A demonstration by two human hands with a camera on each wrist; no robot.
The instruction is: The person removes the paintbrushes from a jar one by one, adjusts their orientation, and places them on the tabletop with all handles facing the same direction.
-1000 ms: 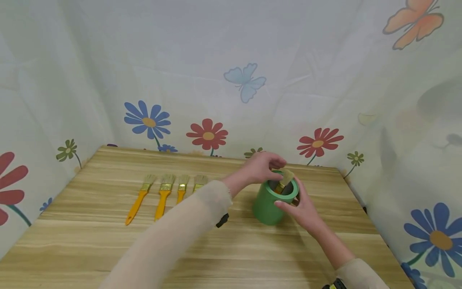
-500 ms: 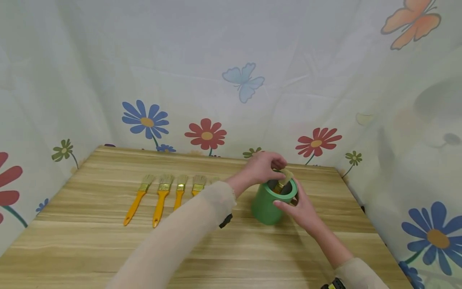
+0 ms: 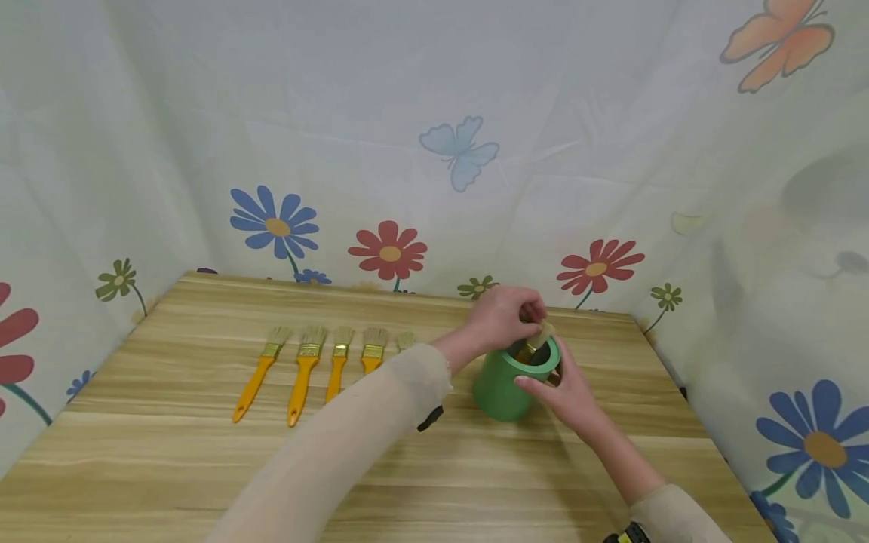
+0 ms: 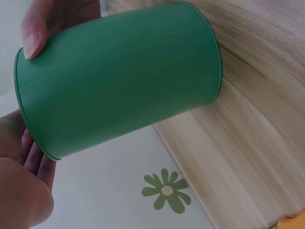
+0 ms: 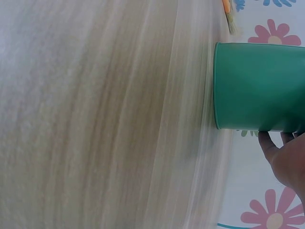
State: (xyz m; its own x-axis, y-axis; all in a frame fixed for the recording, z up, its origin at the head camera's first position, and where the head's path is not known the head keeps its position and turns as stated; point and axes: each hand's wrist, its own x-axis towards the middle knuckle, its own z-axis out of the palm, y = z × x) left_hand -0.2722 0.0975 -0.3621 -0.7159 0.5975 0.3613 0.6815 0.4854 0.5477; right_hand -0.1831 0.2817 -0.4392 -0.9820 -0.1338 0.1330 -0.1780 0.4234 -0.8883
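Note:
A green can (image 3: 504,388) stands on the table's right side, its mouth upward. Round its right side curls my right hand (image 3: 572,392), thumb in front near the rim. My left hand (image 3: 504,317) is over the mouth and pinches the bristle end of a paintbrush (image 3: 538,343). The brush stands bristles up inside the can, its handle hidden by the wall. In the left wrist view the can (image 4: 119,78) lies between my left hand (image 4: 21,183) and the right thumb; no brush shows there. The right wrist view has my right hand (image 5: 290,162) touching the can's side.
Several orange-handled paintbrushes (image 3: 304,377) lie in a row on the wooden table (image 3: 170,362), bristles away from me. The left sleeve (image 3: 366,422) covers parts of some. A flowered cloth (image 3: 326,136) hangs behind the table and at its sides.
My left hand has shifted slightly right and its fingers draw closer round the bristles. The left sleeve moved right, uncovering more of the paintbrush row. Right hand and can stay in place.

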